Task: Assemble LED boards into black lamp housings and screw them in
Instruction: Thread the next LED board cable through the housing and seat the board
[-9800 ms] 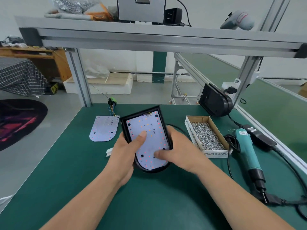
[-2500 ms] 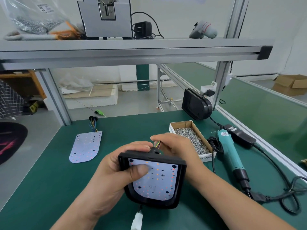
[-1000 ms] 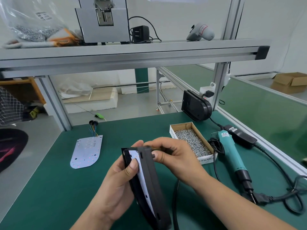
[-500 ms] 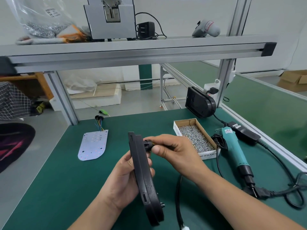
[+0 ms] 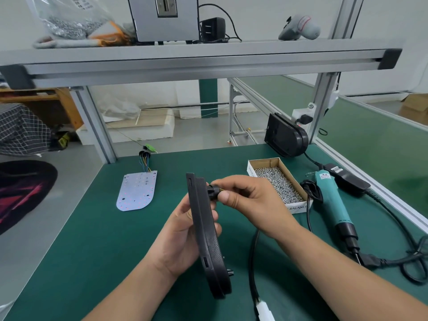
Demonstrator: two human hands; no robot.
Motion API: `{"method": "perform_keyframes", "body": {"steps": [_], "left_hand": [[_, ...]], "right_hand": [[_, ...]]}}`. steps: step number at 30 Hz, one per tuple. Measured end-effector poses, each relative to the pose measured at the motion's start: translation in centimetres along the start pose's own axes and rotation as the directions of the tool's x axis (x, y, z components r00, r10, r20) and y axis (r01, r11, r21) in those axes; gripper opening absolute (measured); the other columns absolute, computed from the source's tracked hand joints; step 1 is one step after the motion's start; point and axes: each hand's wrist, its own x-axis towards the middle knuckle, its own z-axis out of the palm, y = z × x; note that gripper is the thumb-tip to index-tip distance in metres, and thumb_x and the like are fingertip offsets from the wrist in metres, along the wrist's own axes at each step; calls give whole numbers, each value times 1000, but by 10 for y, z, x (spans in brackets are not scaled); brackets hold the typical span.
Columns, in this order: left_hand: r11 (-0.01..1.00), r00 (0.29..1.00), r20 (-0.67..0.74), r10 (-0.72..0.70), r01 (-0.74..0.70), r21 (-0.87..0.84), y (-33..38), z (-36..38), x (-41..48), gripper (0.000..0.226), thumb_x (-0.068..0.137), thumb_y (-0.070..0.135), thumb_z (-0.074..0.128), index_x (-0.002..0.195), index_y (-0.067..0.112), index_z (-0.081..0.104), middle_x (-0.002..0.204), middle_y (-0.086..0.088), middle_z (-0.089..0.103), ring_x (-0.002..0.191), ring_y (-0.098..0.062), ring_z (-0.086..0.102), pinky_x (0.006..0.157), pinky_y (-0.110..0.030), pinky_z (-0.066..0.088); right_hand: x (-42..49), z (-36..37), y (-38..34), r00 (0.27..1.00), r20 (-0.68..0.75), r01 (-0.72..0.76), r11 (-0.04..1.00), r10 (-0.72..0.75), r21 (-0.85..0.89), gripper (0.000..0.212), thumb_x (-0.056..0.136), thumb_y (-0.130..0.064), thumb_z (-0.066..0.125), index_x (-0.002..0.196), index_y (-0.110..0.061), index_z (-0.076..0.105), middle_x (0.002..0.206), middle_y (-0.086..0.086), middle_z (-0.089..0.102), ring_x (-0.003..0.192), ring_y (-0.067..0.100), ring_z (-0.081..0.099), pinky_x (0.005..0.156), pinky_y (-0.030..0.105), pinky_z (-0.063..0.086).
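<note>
I hold a black lamp housing (image 5: 206, 232) on edge above the green table, its side wall facing me; the LED board inside it is hidden. My left hand (image 5: 183, 237) grips the housing from the left, fingertips wrapping over its right face. My right hand (image 5: 243, 200) pinches a small black cable fitting (image 5: 211, 191) at the housing's upper back, where coloured wires show. A black cable (image 5: 252, 262) with a white connector (image 5: 265, 310) hangs down to the table. A spare LED board (image 5: 136, 189) with coloured wires lies flat at the left.
An open cardboard box of screws (image 5: 278, 184) sits right of my hands. A teal electric screwdriver (image 5: 333, 205) lies beyond it with its cord looping at the right edge. Another black housing (image 5: 286, 137) leans against the frame post. An aluminium shelf spans overhead.
The housing went from face-up in both hands to on edge in my left hand. My right hand moved to its back and took hold of the cable fitting.
</note>
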Motion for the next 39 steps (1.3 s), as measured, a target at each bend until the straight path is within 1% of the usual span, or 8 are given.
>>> {"method": "perform_keyframes", "body": {"steps": [6,10,13,20,29,34,37,39], "left_hand": [[999,997,72,-36,37,-15,1,-6,1,84,52,22,106,124,11,63,93,-6,62,77,-16,60,64,-27,54],[994,993,87,-77,83,-67,-1,-13,5,52,82,10,75,131,11,58,96,-6,60,77,-15,60,64,-26,56],[994,993,87,-84,89,-55,-3,-17,6,42,92,11,64,134,13,59,96,-6,61,78,-15,60,65,-26,55],[998,995,87,-50,52,-24,-5,-17,10,80,63,21,99,135,17,64,94,-5,61,76,-14,59,63,-26,54],[999,999,26,34,-35,41,-4,-9,10,95,42,28,108,127,17,69,91,-4,65,73,-14,57,60,-25,53],[998,999,1,32,-32,62,-5,-11,10,95,36,30,109,117,7,66,91,-7,64,71,-15,60,59,-26,54],[994,998,-18,55,-53,100,-6,-17,13,80,55,26,102,122,4,63,90,-8,64,69,-17,62,59,-29,57],[988,997,-16,81,-78,136,-7,-22,15,49,82,18,82,126,6,64,91,-8,66,72,-17,62,61,-29,56]], "right_hand": [[-1,0,-1,999,-1,-33,998,34,59,32,97,-5,72,114,-32,80,100,1,81,99,11,74,91,23,55],[0,0,-2,997,-16,-70,996,71,64,24,96,-3,72,111,-20,80,97,12,80,97,17,75,91,26,55],[0,0,-4,994,-14,-108,992,109,70,24,96,-3,72,104,-23,82,88,4,79,84,9,71,80,21,54],[1,-3,-1,987,-18,-156,987,157,43,25,95,-8,74,98,-31,83,75,-4,74,66,11,58,62,22,49],[0,3,6,990,-51,-132,991,131,-21,20,97,-7,72,111,-20,77,92,-7,79,91,6,72,85,22,53],[-1,4,10,990,-87,-117,988,108,-98,23,98,-6,72,111,-24,75,85,-21,75,85,-3,69,83,19,52],[-1,4,9,989,-95,-124,987,115,-98,24,95,-7,75,108,-27,76,84,-20,75,84,-4,68,82,18,53],[-1,5,8,987,-102,-133,984,121,-122,24,92,-10,80,107,-28,78,86,-16,77,85,-2,69,84,23,56]]}}
